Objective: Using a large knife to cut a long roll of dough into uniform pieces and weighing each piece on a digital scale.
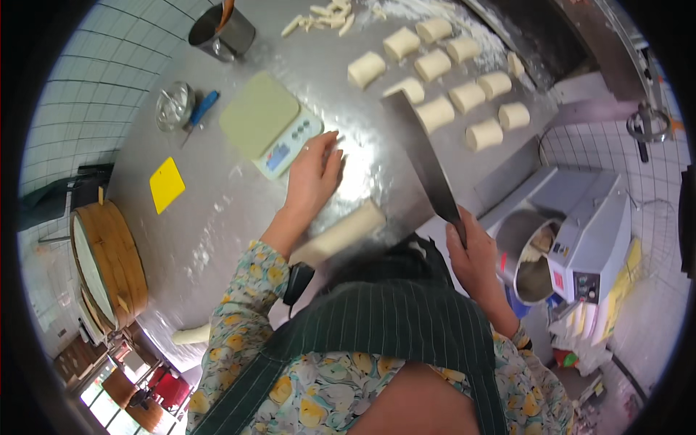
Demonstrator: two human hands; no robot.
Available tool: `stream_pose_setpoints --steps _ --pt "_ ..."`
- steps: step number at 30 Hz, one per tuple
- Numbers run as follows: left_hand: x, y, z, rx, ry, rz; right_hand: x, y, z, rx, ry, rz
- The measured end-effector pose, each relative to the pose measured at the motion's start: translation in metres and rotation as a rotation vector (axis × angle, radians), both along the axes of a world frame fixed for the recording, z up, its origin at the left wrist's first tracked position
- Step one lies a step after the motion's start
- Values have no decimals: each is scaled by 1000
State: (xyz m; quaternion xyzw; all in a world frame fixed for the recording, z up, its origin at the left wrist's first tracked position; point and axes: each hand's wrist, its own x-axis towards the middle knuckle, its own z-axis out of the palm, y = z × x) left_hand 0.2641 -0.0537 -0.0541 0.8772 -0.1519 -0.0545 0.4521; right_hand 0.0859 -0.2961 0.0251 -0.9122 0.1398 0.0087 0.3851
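Observation:
My right hand (474,255) grips the handle of a broad-bladed kitchen knife (423,152), its blade slanting up over the metal worktop toward the cut dough. Beside the near edge of a digital kitchen scale (266,119) is my left hand (315,171), holding nothing, its fingers partly spread. A roll of dough (342,231) lies between my left wrist and the worktop's front edge. Several cut dough pieces (433,65) stand in loose rows past the knife; the blade hides part of two of them.
A metal pot (223,35), a glass bowl (175,107), a blue-handled tool (204,107) and a yellow dough scraper (167,185) are at the left. Bamboo steamers (117,261) stand by the left edge. Dough strips (321,17) lie at the back; a dough mixer (565,234) is on the right.

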Motion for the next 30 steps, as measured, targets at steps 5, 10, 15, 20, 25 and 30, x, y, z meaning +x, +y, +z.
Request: stream_pose_setpoints --steps 5,10,15,20,25,30 --pt "-96 53 -6 -52 334 -51 -38 54 -2 -9 82 96" --pt "-116 67 -4 -82 196 -110 -66 99 -3 -127 162 130" --pt "-116 70 -10 -25 123 -136 -83 126 -3 -187 176 92" --pt "-118 68 -13 -37 127 -142 -90 136 -5 -247 271 94" --pt "-123 65 -10 38 49 -193 -53 141 -23 -219 341 178" --pt "-120 63 -2 13 -47 -153 -51 125 -28 -49 224 149"
